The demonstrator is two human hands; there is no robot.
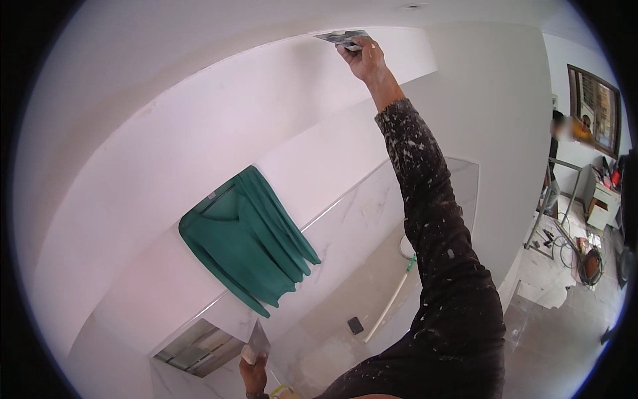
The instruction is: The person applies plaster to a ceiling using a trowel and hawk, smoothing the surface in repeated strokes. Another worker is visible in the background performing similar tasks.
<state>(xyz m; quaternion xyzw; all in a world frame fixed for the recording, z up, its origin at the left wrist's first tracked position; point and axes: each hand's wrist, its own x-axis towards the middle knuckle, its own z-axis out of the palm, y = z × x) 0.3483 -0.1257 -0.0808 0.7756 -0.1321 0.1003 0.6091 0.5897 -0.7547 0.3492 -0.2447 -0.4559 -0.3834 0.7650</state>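
Right up at twelve o'clock, there's the dark-grey, thin, flat metal blade, tucked at the seam where the matte white ceiling meets the smooth white wall! The right hand has it, fingers pinching it between thumb and fingertips. From those fingers the blade reaches out toward ten o'clock, its long axis running nearly nine to three, close along the seam; whether the whole edge touches, I can't tell. The right is by far the nearer hand, arm at full stretch in a black sleeve crusted with white specks.

Down toward seven, the left hand curls its fingers round a second tool, a pale-grey, flat, tapering plate with its tip up toward twelve; the exact grip is too small to read.

Moving outward: at eight o'clock hangs a soft, dark-green, pleated cloth cover, folds fanning toward five. Behind the arm, glossy grey-veined marble-look panelling; at five, a slim pale pole with a green collar, a small black rectangular object beside it. Out at three, a boxy white cabinet and, just below, a dark looped cable coil; past two, people near a brown-framed window.
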